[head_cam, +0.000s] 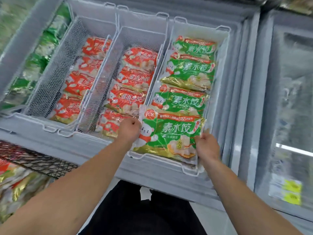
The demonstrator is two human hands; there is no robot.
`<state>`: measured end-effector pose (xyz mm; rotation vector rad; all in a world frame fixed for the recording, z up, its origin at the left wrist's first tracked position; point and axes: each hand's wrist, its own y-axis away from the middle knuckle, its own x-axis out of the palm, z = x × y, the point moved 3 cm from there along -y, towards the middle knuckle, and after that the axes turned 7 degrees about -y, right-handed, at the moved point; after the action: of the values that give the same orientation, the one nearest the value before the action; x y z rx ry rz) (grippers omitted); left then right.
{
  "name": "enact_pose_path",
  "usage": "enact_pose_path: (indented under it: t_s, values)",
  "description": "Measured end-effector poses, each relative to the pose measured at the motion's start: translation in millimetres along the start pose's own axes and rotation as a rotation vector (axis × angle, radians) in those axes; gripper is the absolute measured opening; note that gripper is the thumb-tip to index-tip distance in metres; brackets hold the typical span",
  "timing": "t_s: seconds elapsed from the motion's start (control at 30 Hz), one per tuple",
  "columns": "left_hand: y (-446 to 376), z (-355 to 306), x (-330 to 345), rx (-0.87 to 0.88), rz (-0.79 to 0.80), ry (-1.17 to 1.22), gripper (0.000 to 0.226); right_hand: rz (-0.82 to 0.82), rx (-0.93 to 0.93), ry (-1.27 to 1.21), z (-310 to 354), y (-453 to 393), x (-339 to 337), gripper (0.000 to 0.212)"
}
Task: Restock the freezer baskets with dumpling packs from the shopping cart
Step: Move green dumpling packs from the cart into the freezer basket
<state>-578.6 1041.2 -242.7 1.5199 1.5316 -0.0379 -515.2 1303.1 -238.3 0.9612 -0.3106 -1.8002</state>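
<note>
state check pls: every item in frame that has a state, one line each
left hand: grips left edge of the held green pack
right hand: grips its right edge
held green pack: sealed, at near end of right basket
right basket: row of green packs, nearly full
middle basket: red packs, far end bare
left basket: red packs along its right side
shopping cart: packs inside
freezer lid: closed, frosted

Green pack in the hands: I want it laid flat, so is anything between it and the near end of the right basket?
Nothing visible blocks it. The green pack, held by the left hand and right hand, hangs over the right basket; what lies beneath it is hidden.
</note>
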Motion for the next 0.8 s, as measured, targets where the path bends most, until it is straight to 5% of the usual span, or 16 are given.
enact_pose_path:
  t_s: [0.07,0.27,0.47,0.63,0.8]
  values:
    - [-6.1,1.9,8.2,-0.001,0.047,-0.148,0.023,0.096,0.03,0.103,-6.6,1.4,1.0,0.012]
    - [-11.5,0.3,30.4,0.287,0.187,-0.503,0.063,0.269,-0.149,0.392,-24.0,-6.3,16.7,0.074]
    - [-11.2,22.0,58.8,0.389,0.515,-0.824,0.087,0.416,-0.157,0.619,-41.2,-13.5,37.6,0.084]
    - [-11.7,21.1,53.8,0.359,0.47,-0.681,0.076,0.369,-0.146,0.672,-35.7,-11.1,38.8,0.081]
    - [4.9,22.6,10.6,0.299,0.128,-0.374,0.047,0.264,-0.397,0.692,3.3,13.7,62.0,0.053]
